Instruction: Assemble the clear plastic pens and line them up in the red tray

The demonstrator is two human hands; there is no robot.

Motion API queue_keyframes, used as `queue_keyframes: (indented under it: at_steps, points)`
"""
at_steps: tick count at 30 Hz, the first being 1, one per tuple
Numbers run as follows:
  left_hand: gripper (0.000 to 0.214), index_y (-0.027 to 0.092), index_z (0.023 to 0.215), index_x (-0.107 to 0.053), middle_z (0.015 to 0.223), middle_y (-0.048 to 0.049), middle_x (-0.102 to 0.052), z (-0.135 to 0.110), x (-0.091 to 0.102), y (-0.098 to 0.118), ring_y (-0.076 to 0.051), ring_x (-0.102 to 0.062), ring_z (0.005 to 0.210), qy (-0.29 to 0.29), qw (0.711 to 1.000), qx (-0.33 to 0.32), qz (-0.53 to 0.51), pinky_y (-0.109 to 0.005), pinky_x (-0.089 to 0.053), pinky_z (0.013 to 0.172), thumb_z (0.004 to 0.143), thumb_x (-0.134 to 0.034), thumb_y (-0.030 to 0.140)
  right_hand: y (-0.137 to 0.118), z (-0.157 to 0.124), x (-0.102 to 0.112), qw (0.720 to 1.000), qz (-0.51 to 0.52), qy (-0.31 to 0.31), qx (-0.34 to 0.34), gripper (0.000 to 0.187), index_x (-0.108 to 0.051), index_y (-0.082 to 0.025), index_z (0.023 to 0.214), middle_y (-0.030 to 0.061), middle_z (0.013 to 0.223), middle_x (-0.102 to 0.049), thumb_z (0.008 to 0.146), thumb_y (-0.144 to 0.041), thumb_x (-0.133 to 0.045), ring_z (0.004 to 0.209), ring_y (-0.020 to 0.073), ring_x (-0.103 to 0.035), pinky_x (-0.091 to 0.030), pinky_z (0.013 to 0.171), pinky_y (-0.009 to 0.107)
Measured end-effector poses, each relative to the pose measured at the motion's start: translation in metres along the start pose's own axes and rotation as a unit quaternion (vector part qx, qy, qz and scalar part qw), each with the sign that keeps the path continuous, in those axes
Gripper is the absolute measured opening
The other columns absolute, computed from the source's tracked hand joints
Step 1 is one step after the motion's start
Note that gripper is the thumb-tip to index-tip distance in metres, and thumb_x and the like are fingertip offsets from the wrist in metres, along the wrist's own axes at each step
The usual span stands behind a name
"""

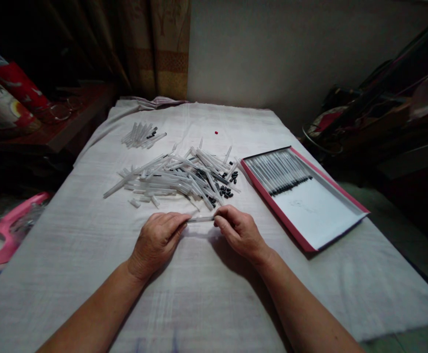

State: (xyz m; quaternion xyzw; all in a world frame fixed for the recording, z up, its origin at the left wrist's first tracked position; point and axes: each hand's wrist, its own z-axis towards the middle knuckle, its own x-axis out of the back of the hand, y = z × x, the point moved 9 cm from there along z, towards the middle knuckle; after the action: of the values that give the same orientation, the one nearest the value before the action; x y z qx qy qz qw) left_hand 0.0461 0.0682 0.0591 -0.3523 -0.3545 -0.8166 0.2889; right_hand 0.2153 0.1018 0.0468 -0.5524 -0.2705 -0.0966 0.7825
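A clear pen [201, 219] lies level between my two hands, near the front of a heap of pen parts. My left hand [161, 239] pinches its left end, and my right hand [239, 230] pinches the right end; the fingers hide both tips. Beyond them spreads the heap of clear pen barrels [158, 181], with dark refills [202, 175] among them. Small black plugs [227, 191] are scattered at the heap's right side. To the right, a shallow red-edged box lid [331, 215] holds a row of pens [278, 169] with black ends.
A smaller bunch of pen parts [140, 134] and a red bit [216, 132] lie farther back on the white cloth [184, 294]. At left stand a jar [4, 105] and glasses [60, 112] on a wooden surface, with a pink-handled object [13, 225] below.
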Motion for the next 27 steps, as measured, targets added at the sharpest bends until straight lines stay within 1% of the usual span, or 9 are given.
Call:
queue_keyframes:
  at_steps: [4, 7, 9, 11, 13, 16, 18, 22, 27]
  points:
    - [0.022, 0.021, 0.111, -0.064, 0.099, -0.0055, -0.074, 0.0003, -0.0013, 0.0014, -0.019, -0.068, 0.089, -0.005, 1.0, -0.01, -0.001, -0.034, -0.05, 0.082, 0.094, -0.051, 0.025, 0.0027, 0.0009, -0.0014, 1.0, -0.012, -0.014, -0.008, 0.022, -0.058, -0.02, 0.076, -0.0006, 0.066, -0.062, 0.092, -0.03, -0.047, 0.06, 0.0116, -0.056, -0.043, 0.061, 0.023]
    - [0.022, 0.021, 0.112, -0.063, 0.1, -0.0063, -0.074, -0.0002, -0.0024, -0.0003, -0.019, -0.069, 0.089, -0.011, 1.0, -0.003, 0.0, -0.034, -0.05, 0.082, 0.095, -0.05, 0.024, 0.0026, 0.0004, -0.0002, 1.0, -0.007, -0.017, -0.009, 0.013, -0.06, -0.02, 0.09, 0.0, 0.072, -0.064, 0.089, -0.03, -0.052, 0.062, 0.0121, -0.057, -0.044, 0.06, 0.022]
    - [0.022, 0.02, 0.111, -0.064, 0.1, -0.0066, -0.074, -0.0006, -0.003, -0.0009, -0.019, -0.069, 0.09, -0.014, 1.0, -0.002, 0.003, -0.035, -0.05, 0.081, 0.095, -0.05, 0.024, 0.0012, 0.0003, 0.0, 1.0, -0.002, -0.019, -0.005, 0.012, -0.06, -0.02, 0.095, 0.0001, 0.074, -0.065, 0.087, -0.028, -0.054, 0.062, 0.012, -0.057, -0.044, 0.059, 0.022]
    - [0.021, 0.02, 0.111, -0.064, 0.1, -0.0067, -0.074, -0.0006, -0.0029, -0.0003, -0.019, -0.069, 0.089, -0.013, 1.0, -0.006, 0.005, -0.034, -0.05, 0.081, 0.095, -0.05, 0.024, 0.0002, 0.0006, -0.0006, 1.0, -0.003, -0.024, -0.004, 0.011, -0.06, -0.02, 0.086, -0.0002, 0.071, -0.064, 0.089, -0.028, -0.051, 0.061, 0.0118, -0.057, -0.043, 0.06, 0.022]
    - [0.021, 0.02, 0.111, -0.064, 0.099, -0.0068, -0.074, -0.0002, -0.002, 0.0007, -0.019, -0.069, 0.088, -0.008, 1.0, -0.01, 0.003, -0.034, -0.05, 0.08, 0.095, -0.05, 0.025, 0.0009, 0.001, -0.0007, 1.0, -0.006, -0.024, -0.008, 0.018, -0.058, -0.021, 0.077, -0.0005, 0.067, -0.063, 0.09, -0.029, -0.049, 0.061, 0.0119, -0.057, -0.044, 0.062, 0.023]
    - [0.021, 0.019, 0.11, -0.064, 0.098, -0.0068, -0.074, 0.0004, -0.0009, 0.001, -0.019, -0.069, 0.087, -0.004, 1.0, -0.007, -0.002, -0.034, -0.05, 0.079, 0.095, -0.051, 0.024, 0.0038, 0.0006, -0.0003, 1.0, -0.002, -0.023, -0.016, 0.012, -0.06, -0.021, 0.089, -0.0006, 0.07, -0.064, 0.089, -0.029, -0.052, 0.061, 0.0119, -0.058, -0.044, 0.06, 0.022]
    - [0.021, 0.019, 0.111, -0.064, 0.098, -0.007, -0.074, 0.0004, -0.0008, 0.0008, -0.019, -0.069, 0.087, -0.004, 1.0, -0.005, -0.004, -0.034, -0.05, 0.079, 0.094, -0.051, 0.024, 0.0036, 0.0, 0.0, 1.0, -0.002, -0.022, -0.008, 0.013, -0.06, -0.02, 0.097, -0.0002, 0.074, -0.064, 0.087, -0.027, -0.055, 0.061, 0.0116, -0.057, -0.043, 0.058, 0.022]
    - [0.021, 0.019, 0.111, -0.064, 0.098, -0.007, -0.074, -0.0006, -0.0012, -0.0001, -0.019, -0.068, 0.088, -0.005, 1.0, -0.005, -0.003, -0.034, -0.05, 0.08, 0.093, -0.053, 0.022, 0.0022, -0.0001, 0.0013, 1.0, -0.008, -0.015, 0.01, 0.011, -0.06, -0.02, 0.084, 0.0003, 0.072, -0.063, 0.089, -0.026, -0.052, 0.064, 0.012, -0.058, -0.044, 0.062, 0.022]
    - [0.021, 0.019, 0.111, -0.064, 0.098, -0.0069, -0.074, -0.0016, -0.0012, -0.0013, -0.019, -0.068, 0.088, -0.003, 1.0, -0.005, -0.004, -0.034, -0.049, 0.08, 0.094, -0.052, 0.023, 0.0065, 0.0, -0.0002, 1.0, 0.007, -0.021, 0.0, 0.013, -0.06, -0.019, 0.098, 0.0005, 0.077, -0.065, 0.087, -0.026, -0.056, 0.064, 0.0119, -0.058, -0.043, 0.059, 0.022]
